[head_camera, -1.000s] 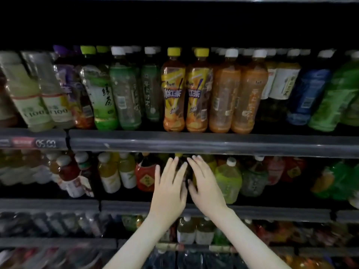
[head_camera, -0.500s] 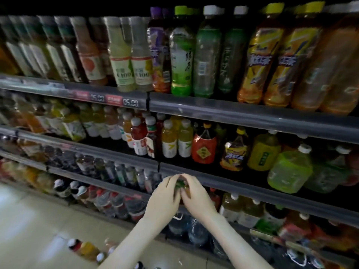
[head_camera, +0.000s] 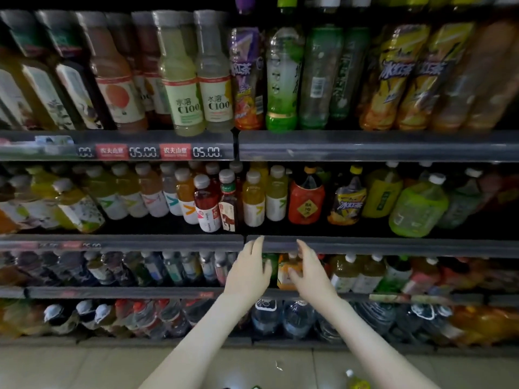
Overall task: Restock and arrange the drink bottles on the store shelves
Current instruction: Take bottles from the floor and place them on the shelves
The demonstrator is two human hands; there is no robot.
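Observation:
Both my hands reach toward the third shelf down. My left hand [head_camera: 248, 272] has straight, spread fingers whose tips reach the shelf rail [head_camera: 393, 246]. My right hand [head_camera: 310, 269] is also spread, its fingers lying in front of that rail. In the gap between the hands stand a green bottle [head_camera: 271, 266] and a small orange-labelled bottle [head_camera: 288, 273] with a white cap. My right thumb lies against the orange-labelled bottle. Neither hand closes round anything. My hands hide the lower parts of both bottles.
Four shelves are packed with drink bottles. Tall tea and juice bottles [head_camera: 283, 77] fill the top row and small juice bottles [head_camera: 252, 200] the second. Clear water bottles [head_camera: 297, 318] stand on the bottom shelf. A yellow bottle [head_camera: 356, 383] lies on the tiled floor.
My hands have dropped from the second shelf to the third. Half a second ago they were pressed together round a small bottle. They have spread apart, and the view has tilted down and left.

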